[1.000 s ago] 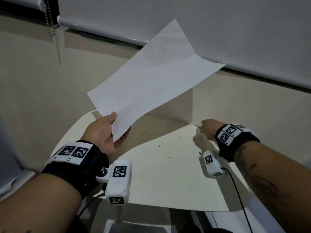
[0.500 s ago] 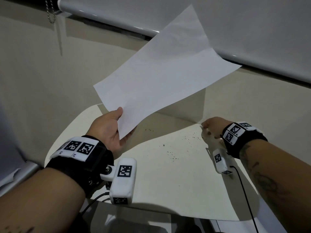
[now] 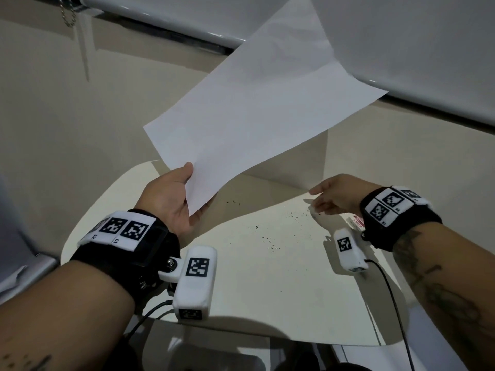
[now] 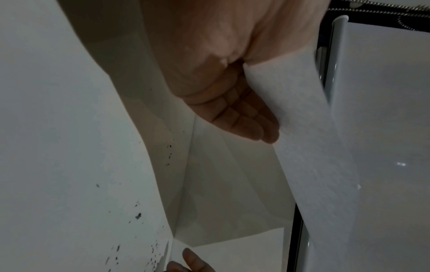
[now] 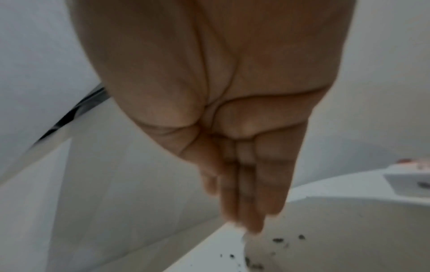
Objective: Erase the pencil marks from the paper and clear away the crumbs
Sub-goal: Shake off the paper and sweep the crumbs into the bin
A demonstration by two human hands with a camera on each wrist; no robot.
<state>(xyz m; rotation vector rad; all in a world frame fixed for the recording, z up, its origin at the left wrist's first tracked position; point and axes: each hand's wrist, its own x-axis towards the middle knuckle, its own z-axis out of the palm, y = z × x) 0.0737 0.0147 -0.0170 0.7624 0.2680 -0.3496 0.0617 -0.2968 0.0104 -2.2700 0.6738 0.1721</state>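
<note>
A white sheet of paper [image 3: 254,111] is held up off the table, tilted toward the wall. My left hand [image 3: 197,187] pinches its near corner, thumb on top and fingers [image 4: 244,121] underneath. Dark eraser crumbs [image 3: 270,242] lie scattered on the cream table [image 3: 267,290] below. My right hand [image 3: 314,202] is at the table's far right with its fingers [image 5: 246,202] straight and together. Their tips touch the table beside a patch of crumbs [image 5: 278,239]. It holds nothing.
A white eraser with a red label [image 3: 355,222] lies on the table just behind my right wrist. The table's far edge meets a beige wall [image 3: 80,116] under a roller blind [image 3: 401,36]. A bead chain [image 3: 67,14] hangs at the top left.
My right hand's fingers have stretched out to the left onto the table by the crumbs. The left hand still holds the raised paper.
</note>
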